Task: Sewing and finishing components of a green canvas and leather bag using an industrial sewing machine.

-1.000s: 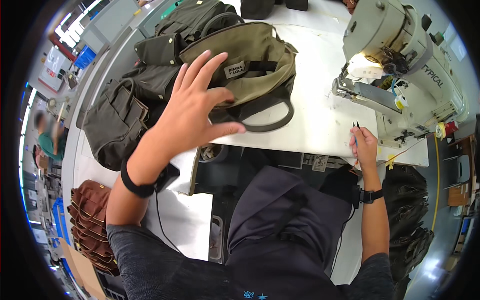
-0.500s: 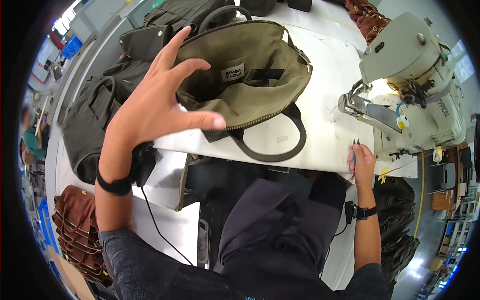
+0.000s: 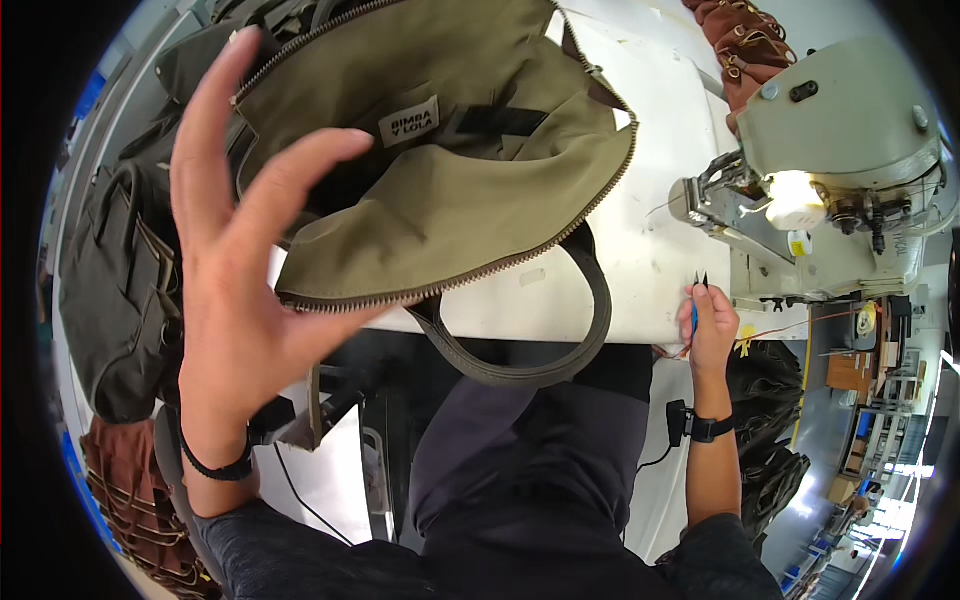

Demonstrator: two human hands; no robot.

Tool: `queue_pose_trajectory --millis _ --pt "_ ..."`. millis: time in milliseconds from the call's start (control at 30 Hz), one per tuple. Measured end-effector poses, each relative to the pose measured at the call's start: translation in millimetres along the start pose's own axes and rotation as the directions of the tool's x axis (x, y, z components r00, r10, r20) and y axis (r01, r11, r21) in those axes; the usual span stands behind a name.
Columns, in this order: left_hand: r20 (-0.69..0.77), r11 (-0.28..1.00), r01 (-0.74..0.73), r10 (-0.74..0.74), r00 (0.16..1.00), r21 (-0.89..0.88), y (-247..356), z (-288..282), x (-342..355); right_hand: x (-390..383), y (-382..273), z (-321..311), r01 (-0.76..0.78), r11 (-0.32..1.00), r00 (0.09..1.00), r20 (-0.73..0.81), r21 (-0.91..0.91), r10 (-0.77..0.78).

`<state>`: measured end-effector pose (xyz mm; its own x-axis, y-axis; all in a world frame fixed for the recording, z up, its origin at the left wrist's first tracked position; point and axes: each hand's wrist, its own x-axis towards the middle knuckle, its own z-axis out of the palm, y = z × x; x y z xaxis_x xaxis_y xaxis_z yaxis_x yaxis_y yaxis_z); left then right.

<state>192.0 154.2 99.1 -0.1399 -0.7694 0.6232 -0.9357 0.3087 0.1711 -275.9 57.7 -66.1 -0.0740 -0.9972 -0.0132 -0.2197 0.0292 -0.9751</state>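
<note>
In front of me lies an olive-green bag [image 3: 430, 220], its zipped mouth wide apart so that the lining and a sewn-in label show. A loop handle [image 3: 530, 375] hangs from its near side over the table's front edge. My left hand [image 3: 235, 270] is raised at the bag's left end, fingers and thumb spread, with nothing held in them; the thumb overlaps the zip edge, and whether it touches I cannot tell. At the right, by the table edge, my right hand [image 3: 713, 325] is closed round small blue-handled thread snips [image 3: 695, 312], their two dark points facing away from me.
A sewing machine [image 3: 840, 130] with its lamp lit stands at the right. Dark bags [image 3: 120, 300] are piled at the left. Reddish-brown bags [image 3: 140, 500] hang at lower left, with more brown ones [image 3: 740, 45] at the far right. The white table [image 3: 660, 200] lies beneath the bag.
The bag now appears larger and further left, its near handle lower over the table edge. My left hand has moved left and down in view, still spread. My right hand keeps the snips.
</note>
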Motion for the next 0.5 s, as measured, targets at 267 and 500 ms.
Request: queue_pose_trajectory --millis 267,500 --pt "0.083 0.905 0.314 -0.303 0.949 -0.286 -18 5 0 -3 -4 -3 -0.104 0.994 0.994 0.024 0.011 0.104" --pt "0.599 0.891 0.43 -0.268 0.754 -0.143 -3 -1 40 -5 -6 -11 -0.132 0.991 0.988 0.084 0.037 0.128"
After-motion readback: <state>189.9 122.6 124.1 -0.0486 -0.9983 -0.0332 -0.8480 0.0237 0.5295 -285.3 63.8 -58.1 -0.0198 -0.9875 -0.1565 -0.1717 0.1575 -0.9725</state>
